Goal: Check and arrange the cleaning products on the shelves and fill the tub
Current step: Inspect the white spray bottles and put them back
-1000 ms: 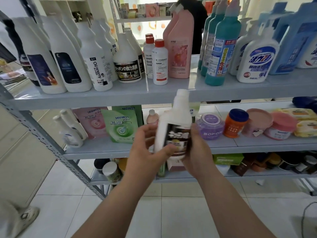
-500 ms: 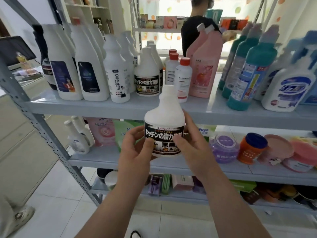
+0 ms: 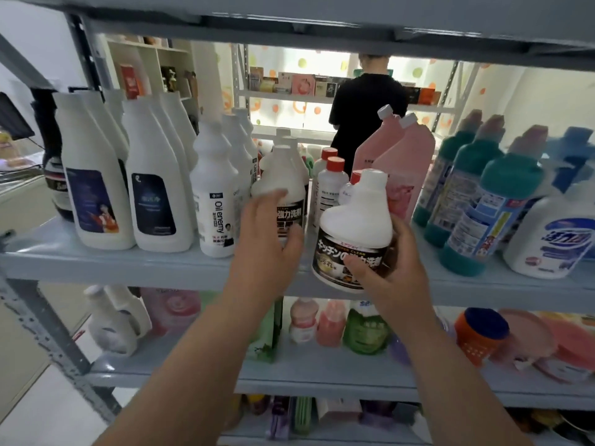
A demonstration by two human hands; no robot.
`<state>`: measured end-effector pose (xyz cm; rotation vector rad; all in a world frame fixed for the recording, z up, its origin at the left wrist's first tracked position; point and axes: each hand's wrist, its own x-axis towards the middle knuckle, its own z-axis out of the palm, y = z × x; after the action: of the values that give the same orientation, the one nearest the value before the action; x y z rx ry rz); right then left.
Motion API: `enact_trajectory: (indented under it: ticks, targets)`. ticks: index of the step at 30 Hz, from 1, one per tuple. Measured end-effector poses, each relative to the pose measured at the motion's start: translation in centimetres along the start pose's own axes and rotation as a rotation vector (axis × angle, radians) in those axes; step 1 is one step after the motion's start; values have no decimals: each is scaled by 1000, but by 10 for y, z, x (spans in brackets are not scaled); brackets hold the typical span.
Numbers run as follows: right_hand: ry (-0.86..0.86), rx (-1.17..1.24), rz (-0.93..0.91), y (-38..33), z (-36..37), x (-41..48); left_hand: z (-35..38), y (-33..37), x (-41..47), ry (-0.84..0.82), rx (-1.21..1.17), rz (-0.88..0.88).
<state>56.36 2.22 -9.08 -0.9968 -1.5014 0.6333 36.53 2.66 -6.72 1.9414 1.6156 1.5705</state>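
Kitchen cleaner bottle point(image 3: 352, 230), gripped in the right hand point(image 3: 386, 272) at the shelf's point(image 3: 128, 262) front edge, could topple the crowded red-capped bottles point(image 3: 328, 188) going in, while the left hand point(image 3: 267, 233), fingers spread, presses its twin point(image 3: 286, 175).

Light: bright, from dotted backdrop point(image 3: 289, 62) at rear, overexposed, pattern washed out. Person in black point(image 3: 363, 117) backlit, near silhouette. Underside of top shelf point(image 3: 289, 27) dark. Bottom shelf point(image 3: 322, 441) dim, contents murky. Front white bottles point(image 3: 96, 175) lit softly, evenly; shadows faint.

Blur: teal bottles point(image 3: 502, 204) and blue-labelled bottle point(image 3: 553, 239) at right smeared; lower-shelf goods point(image 3: 483, 336) soft. Label on held bottle point(image 3: 351, 249) at centre sharp, legible.

Distortion: wide-angle bowing; middle shelf point(image 3: 96, 262) edge curves, grey upright point(image 3: 48, 336) at left leans.
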Motion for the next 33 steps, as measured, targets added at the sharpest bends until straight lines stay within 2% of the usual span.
enact_trajectory:
  ticks: [11, 14, 17, 18, 21, 24, 33]
  targets:
    - [-8, -17, -7, 18, -9, 13, 41, -15, 73, 97, 286, 53]
    - [-7, -44, -19, 19, -9, 14, 42, -17, 79, 78, 294, 28]
    - [-9, -87, -14, 20, -8, 16, 38, -17, 80, 65, 321, 77]
    - [-3, -97, -18, 20, -7, 16, 36, -16, 79, 38, 316, 82]
    - [32, -127, -18, 24, -7, 20, 32, -15, 77, -78, 201, -50]
    - [49, -136, -5, 24, -6, 24, 31, -21, 67, -90, 179, -50]
    - [46, -146, 1, 24, -5, 21, 22, -35, 35, -107, -54, -214]
